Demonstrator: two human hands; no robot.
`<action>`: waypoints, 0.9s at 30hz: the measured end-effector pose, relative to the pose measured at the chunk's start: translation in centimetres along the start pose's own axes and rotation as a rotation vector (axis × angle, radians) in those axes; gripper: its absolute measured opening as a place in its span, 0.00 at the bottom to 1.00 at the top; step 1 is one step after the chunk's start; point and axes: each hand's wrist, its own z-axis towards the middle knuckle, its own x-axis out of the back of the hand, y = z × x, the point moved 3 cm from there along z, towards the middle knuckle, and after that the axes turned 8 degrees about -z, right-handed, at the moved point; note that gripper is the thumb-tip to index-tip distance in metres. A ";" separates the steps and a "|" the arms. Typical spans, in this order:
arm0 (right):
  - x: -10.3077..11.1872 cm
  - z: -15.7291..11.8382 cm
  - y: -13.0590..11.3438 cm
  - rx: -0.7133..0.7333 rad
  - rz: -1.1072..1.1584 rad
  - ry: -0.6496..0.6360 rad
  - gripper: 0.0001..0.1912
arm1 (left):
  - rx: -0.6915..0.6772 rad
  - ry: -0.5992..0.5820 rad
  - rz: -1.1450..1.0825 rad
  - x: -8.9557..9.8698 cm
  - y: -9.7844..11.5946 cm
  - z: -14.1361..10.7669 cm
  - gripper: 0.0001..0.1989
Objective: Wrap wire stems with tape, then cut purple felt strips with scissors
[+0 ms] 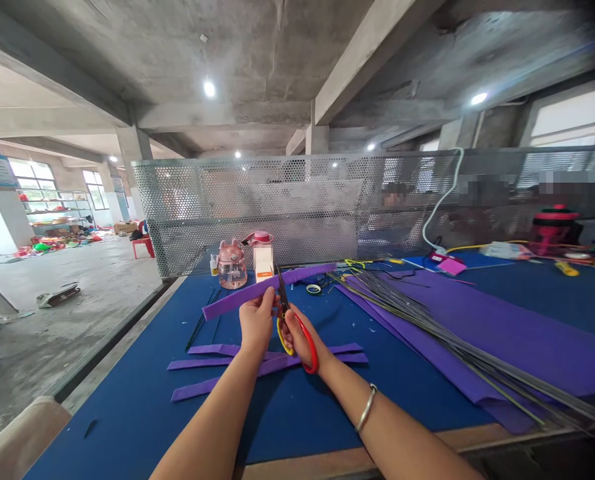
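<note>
My left hand (259,319) pinches a long purple strip (232,300) near its middle and holds it above the blue table. In my right hand (297,333) are scissors (311,347) with one red and one yellow handle loop. Their dark blades point up and cross the strip just right of my left fingers; whether they have cut into it I cannot tell. Below my wrists several more purple strips (197,393) lie on the table, partly hidden by my forearms.
The blue table (127,400) bears large purple sheets (457,313) with a bundle of thin grey stems (427,327) on top. Behind my hands stand a pink bear-eared bottle (232,267), a white box (263,261) and a tape roll (313,289). A perforated metal screen (277,207) edges the back.
</note>
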 end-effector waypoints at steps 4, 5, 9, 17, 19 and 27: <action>-0.1 0.0 0.0 -0.019 -0.004 0.023 0.27 | 0.008 0.006 -0.001 0.0 -0.1 0.0 0.17; -0.1 0.0 -0.1 -0.024 -0.002 0.026 0.27 | 0.009 0.008 -0.001 0.0 -0.1 0.0 0.17; -0.2 -0.2 -0.4 -0.033 -0.001 0.033 0.27 | 0.020 0.014 -0.013 0.0 -0.2 0.1 0.18; -0.1 -0.1 -0.3 -0.031 -0.064 0.051 0.26 | 0.015 0.021 0.014 0.3 -0.7 0.4 0.19; -0.1 -0.1 -0.3 -0.030 -0.074 0.055 0.25 | 0.020 0.019 0.010 0.4 -0.8 0.5 0.20; -0.1 -0.2 -0.5 -0.048 -0.058 0.046 0.26 | 0.029 0.027 0.002 0.4 -0.7 0.4 0.19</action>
